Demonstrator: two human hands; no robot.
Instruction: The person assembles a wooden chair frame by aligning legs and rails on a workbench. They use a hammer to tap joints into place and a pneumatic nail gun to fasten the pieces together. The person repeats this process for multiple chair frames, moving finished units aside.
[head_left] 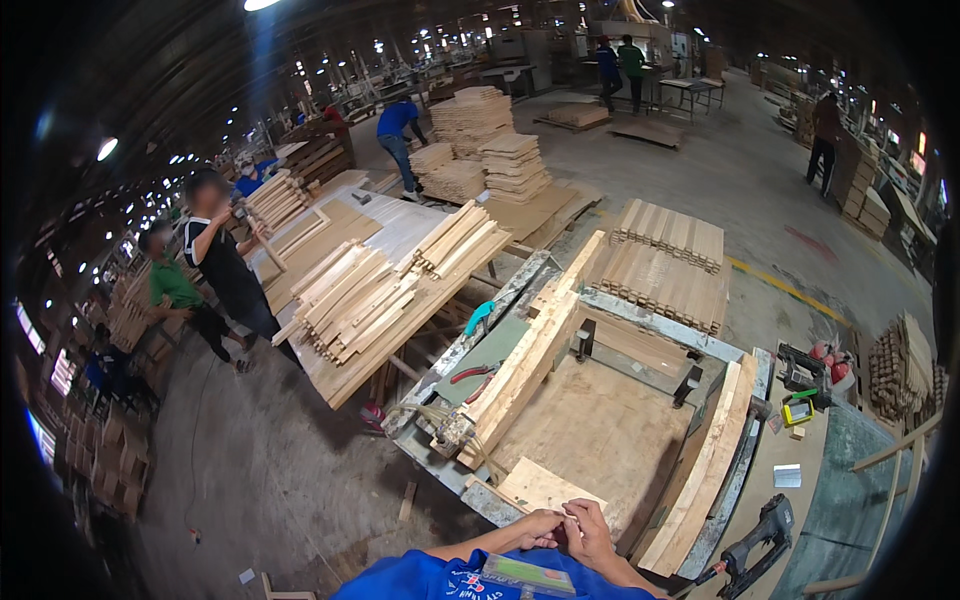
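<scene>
My left hand (pixel 538 527) and my right hand (pixel 588 532) meet close in front of my body, fingertips together. Both are closed in a pinch, and whatever lies between the fingers is too small to make out. Just beyond them lies a pale flat board (pixel 548 484) on the near side of a metal-framed work table (pixel 493 508). Inside the frame is a worn plywood panel (pixel 590 420). A thick light wood beam (pixel 530 365) runs along the left side of the frame, and another wood rail (pixel 703 465) along the right. Red-handled pliers (pixel 470 374) rest left of the beam.
A nail gun (pixel 760 545) lies on the right-hand bench, with another (pixel 803 370) farther back. Wooden strips (pixel 360 300) are piled on a table at left, where a person (pixel 225 260) stands. Stacked wood pieces (pixel 660 260) sit on the floor beyond the frame.
</scene>
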